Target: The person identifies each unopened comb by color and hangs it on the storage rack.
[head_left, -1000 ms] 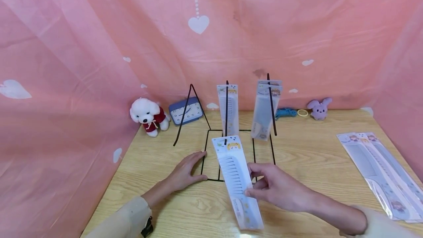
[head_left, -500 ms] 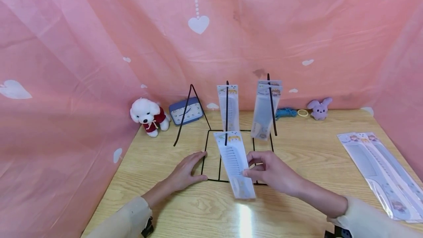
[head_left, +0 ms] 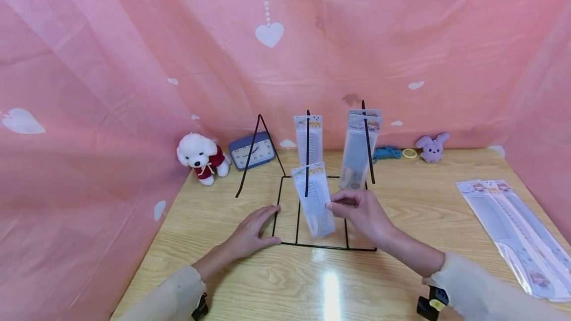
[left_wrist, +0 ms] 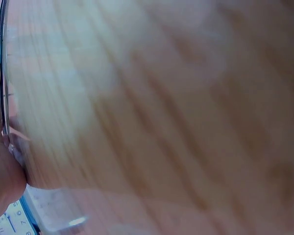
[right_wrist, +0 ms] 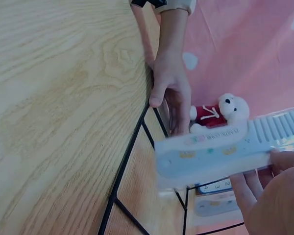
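The packaged comb (head_left: pixel 318 214) hangs in the air above the base of the black wire rack (head_left: pixel 316 247), directly at the front end of the rack's middle prong (head_left: pixel 307 152). Its long axis slants in the head view from upper left to lower right, steeper than it is flat, with the printed header end uppermost and farther from the person, and the handle end lowest and nearer. The teeth lie across that axis, in the stretch between header and handle. In the right wrist view the same pack runs almost crosswise, handle end to the left and toothed part out toward the right edge. The pack is long, narrow and flat, pale bluish white under clear film that catches small glints; the header carries an orange print, and the handle end shows yellowish and green motifs beside a line of small lettering. The prong crosses in front of the header, though whether it passes through a hole there I cannot tell. The right hand (head_left: pixel 363 212) pinches the pack's right edge a little below midway, its grip drawn in to the thickness of the pack between thumb and fingers. The left hand (head_left: pixel 250 232) touches the left side of the rack's base, thumb spread well away from the fingers. Another packaged comb (head_left: pixel 315 145) hangs farther back on the same prong, its long axis nearly upright.
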`<state>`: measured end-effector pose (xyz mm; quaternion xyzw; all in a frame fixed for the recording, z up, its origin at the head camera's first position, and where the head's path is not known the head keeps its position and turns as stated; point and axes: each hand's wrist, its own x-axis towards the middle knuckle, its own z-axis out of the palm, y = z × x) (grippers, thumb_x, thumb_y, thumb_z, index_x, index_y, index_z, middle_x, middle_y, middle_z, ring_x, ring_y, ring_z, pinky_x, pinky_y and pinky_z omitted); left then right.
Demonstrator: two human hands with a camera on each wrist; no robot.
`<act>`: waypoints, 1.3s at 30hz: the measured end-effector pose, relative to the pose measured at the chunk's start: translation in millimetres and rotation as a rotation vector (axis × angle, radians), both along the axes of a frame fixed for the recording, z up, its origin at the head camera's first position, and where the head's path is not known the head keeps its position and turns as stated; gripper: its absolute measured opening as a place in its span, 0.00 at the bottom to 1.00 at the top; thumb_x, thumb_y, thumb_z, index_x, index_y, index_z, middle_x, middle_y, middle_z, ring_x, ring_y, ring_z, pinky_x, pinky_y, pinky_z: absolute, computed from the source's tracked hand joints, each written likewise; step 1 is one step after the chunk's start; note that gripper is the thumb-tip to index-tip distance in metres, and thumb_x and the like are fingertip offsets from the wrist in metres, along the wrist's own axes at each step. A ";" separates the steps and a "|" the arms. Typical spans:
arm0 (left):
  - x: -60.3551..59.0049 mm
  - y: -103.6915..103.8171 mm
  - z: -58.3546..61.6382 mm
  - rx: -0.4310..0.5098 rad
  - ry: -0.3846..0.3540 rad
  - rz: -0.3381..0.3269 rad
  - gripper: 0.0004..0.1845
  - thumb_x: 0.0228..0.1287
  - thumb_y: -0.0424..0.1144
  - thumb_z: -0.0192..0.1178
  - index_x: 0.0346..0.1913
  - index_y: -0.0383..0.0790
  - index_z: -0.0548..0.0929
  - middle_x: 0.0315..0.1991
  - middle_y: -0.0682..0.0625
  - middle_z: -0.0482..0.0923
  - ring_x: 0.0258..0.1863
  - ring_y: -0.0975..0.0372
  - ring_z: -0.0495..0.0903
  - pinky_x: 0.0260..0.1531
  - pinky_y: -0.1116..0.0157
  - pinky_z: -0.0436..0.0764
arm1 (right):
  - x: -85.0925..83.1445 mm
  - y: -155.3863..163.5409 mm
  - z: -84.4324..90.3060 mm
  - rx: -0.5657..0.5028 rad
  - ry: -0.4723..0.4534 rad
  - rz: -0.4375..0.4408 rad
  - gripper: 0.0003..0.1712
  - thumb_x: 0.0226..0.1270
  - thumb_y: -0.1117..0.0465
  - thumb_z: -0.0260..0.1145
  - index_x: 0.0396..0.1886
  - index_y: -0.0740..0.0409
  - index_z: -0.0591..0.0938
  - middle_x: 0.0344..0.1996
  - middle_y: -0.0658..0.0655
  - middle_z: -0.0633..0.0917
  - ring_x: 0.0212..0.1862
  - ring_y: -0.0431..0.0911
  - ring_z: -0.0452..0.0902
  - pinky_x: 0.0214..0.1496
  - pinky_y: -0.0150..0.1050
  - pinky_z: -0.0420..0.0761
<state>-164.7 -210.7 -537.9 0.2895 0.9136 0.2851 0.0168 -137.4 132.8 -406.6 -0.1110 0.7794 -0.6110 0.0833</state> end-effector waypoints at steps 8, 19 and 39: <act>-1.3 0.1 -2.6 -0.001 0.012 -0.007 0.48 0.67 0.61 0.72 0.84 0.49 0.64 0.81 0.42 0.63 0.80 0.47 0.62 0.76 0.41 0.63 | -17.7 -6.3 -7.3 -0.024 -0.007 -0.112 0.14 0.76 0.60 0.71 0.51 0.67 0.90 0.48 0.62 0.90 0.49 0.48 0.87 0.53 0.39 0.88; -0.4 0.3 0.8 0.003 0.006 -0.011 0.48 0.67 0.58 0.73 0.84 0.49 0.64 0.81 0.42 0.63 0.80 0.47 0.62 0.76 0.41 0.63 | -39.8 -21.7 -7.5 -0.186 -0.104 -0.196 0.17 0.77 0.61 0.71 0.55 0.71 0.86 0.51 0.62 0.86 0.50 0.47 0.86 0.59 0.43 0.86; -1.9 0.4 -2.7 0.002 0.005 -0.012 0.48 0.67 0.60 0.72 0.84 0.50 0.63 0.82 0.43 0.63 0.80 0.47 0.62 0.76 0.40 0.63 | -75.3 -36.0 -5.1 -0.305 -0.212 -0.315 0.20 0.77 0.61 0.71 0.61 0.69 0.84 0.57 0.62 0.84 0.57 0.52 0.84 0.64 0.45 0.84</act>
